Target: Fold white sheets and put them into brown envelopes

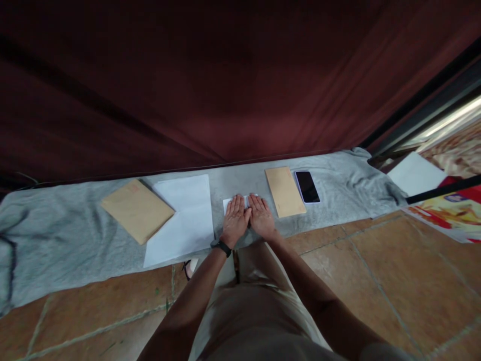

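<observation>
Fingers of the left hand [235,219] and right hand [262,216] are laid flat, gripping nothing, pressed on a small folded paper [227,203] on the cloth [75,240]. An envelope [284,191] waits unfilled at three o'clock.

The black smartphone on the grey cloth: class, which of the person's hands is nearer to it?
Right. The right hand lies flat on the white folded paper, left of the black smartphone; the left hand presses beside it, farther away.

A small white folded paper [240,201] lies flat on the grey cloth [75,220], mostly covered.
</observation>
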`<state>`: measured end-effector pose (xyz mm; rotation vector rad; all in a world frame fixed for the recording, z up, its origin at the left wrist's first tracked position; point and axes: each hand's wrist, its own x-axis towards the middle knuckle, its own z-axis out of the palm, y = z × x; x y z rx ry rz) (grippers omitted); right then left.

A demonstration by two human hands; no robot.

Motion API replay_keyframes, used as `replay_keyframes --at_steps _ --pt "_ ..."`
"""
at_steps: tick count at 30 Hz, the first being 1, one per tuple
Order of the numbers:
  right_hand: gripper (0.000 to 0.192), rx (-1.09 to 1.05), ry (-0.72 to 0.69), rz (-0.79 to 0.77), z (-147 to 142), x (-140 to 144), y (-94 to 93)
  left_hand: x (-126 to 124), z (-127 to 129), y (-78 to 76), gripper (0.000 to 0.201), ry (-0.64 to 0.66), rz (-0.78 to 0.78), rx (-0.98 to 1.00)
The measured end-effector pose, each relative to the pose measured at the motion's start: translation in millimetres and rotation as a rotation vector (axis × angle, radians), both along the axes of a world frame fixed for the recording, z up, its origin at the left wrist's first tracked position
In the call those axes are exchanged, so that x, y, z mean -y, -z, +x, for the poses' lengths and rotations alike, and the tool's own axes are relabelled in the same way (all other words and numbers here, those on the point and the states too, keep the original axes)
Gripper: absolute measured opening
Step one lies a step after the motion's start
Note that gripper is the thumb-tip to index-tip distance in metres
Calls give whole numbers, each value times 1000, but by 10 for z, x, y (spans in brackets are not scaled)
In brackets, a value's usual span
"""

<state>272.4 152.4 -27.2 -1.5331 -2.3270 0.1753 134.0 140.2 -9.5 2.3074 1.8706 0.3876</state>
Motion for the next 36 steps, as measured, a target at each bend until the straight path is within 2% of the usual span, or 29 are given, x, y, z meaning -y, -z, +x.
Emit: replay_keyframes --at_steps 11,17,27,36 --pt "57 -41 83 15 -47 25 -16 45 -147 80 64 -105 35 -43" --pt "57 -32 77 36 4 68 10 47 -149 80 67 -108 46 -34" --pt "54 14 64 66 156 337 9 36 -148 104 67 -108 72 -31" --pt "51 27 12 48 261 624 -71 54 -136 87 73 -108 69 -39"
